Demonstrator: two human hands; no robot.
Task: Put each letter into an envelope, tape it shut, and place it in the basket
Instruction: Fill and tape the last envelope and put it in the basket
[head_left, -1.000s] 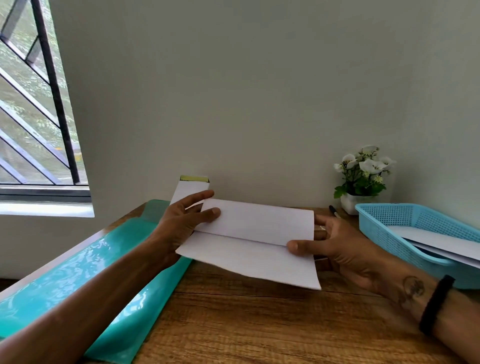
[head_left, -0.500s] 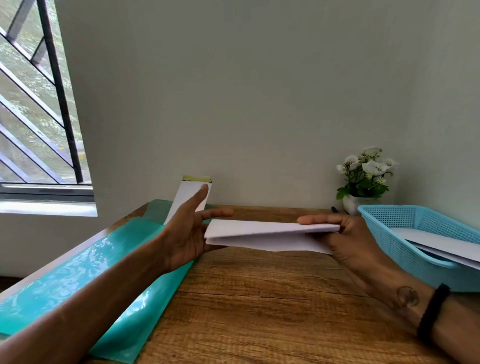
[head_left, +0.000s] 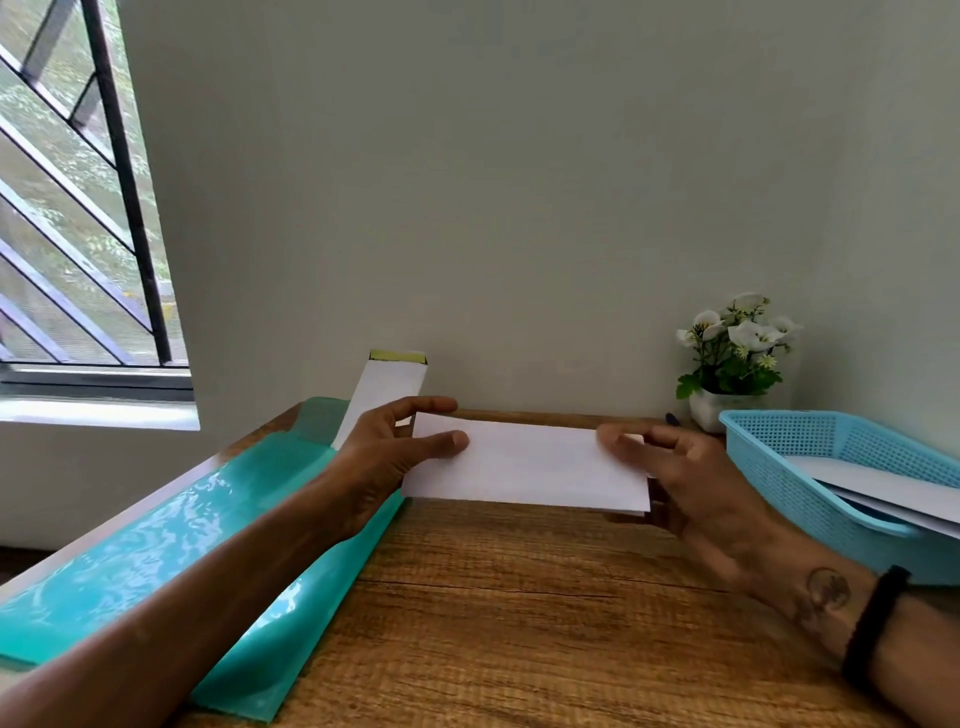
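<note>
A white folded letter (head_left: 524, 465) is held flat just above the wooden table (head_left: 519, 623), near its far edge. My left hand (head_left: 387, 457) pinches its left end between thumb and fingers. My right hand (head_left: 670, 478) grips its right end, fingers on top. A white envelope (head_left: 387, 392) with a yellow strip at its top leans against the wall behind my left hand. The blue basket (head_left: 810, 452) stands at the right with white envelopes (head_left: 893, 493) lying in it.
A glossy teal folder (head_left: 182, 551) lies along the table's left side under my left forearm. A small white pot of white flowers (head_left: 732, 358) stands by the wall beside the basket, with a dark pen tip (head_left: 672, 418) next to it. A barred window is at left.
The letter was open with one fold a second ago. It has since been folded shut into a narrower strip, and both hands now hold its ends.
</note>
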